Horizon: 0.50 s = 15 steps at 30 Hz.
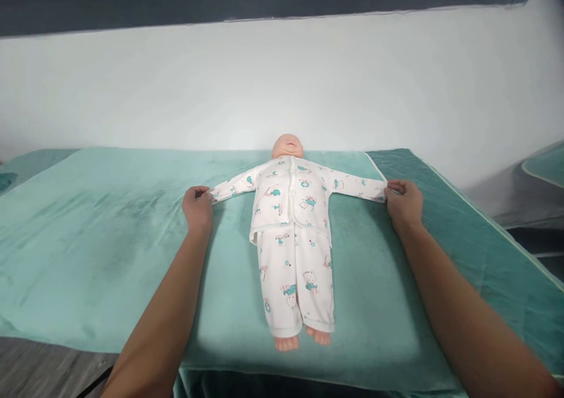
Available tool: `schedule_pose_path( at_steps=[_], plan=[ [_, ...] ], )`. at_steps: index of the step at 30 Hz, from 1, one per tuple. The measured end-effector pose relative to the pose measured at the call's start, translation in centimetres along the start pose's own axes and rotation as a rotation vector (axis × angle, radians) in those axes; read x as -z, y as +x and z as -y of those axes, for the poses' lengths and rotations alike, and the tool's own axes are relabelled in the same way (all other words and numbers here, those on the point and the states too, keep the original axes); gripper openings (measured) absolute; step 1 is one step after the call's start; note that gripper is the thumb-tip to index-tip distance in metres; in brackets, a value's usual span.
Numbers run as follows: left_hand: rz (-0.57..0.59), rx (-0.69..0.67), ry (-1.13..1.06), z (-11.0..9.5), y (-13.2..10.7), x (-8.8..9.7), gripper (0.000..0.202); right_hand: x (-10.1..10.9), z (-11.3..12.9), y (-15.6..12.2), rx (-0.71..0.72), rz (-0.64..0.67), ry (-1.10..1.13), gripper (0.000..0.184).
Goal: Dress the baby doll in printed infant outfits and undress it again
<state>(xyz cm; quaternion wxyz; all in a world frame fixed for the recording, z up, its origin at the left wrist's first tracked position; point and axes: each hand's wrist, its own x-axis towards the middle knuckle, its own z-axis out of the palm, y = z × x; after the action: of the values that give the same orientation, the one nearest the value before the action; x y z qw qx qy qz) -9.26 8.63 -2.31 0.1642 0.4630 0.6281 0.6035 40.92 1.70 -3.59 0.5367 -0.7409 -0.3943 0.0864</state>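
Observation:
A baby doll [288,147] lies on its back on a teal blanket [110,239], head towards the wall, bare feet towards me. It wears a white printed top [291,195] and matching trousers [295,280]. Both sleeves are stretched straight out to the sides. My left hand [197,207] is closed, pinching the cuff of the sleeve on the left. My right hand [403,201] is closed on the cuff of the sleeve on the right.
The blanket covers a wide table whose front edge [308,377] is close to me. A white wall [282,81] rises right behind the doll's head. A second teal-covered surface [546,163] shows at the far right.

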Motion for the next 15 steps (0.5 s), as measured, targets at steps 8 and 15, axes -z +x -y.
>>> schedule_pose_path(
  at_steps=[8,15],
  plan=[
    [-0.009,-0.042,0.036,-0.59,-0.28,0.31,0.022,0.27,0.26,-0.46,-0.014,-0.018,-0.107,0.026],
    [-0.066,-0.018,-0.040,-0.85,-0.48,0.33,0.023,0.22,0.55,-0.63,-0.032,0.012,-0.112,0.029]
  ],
)
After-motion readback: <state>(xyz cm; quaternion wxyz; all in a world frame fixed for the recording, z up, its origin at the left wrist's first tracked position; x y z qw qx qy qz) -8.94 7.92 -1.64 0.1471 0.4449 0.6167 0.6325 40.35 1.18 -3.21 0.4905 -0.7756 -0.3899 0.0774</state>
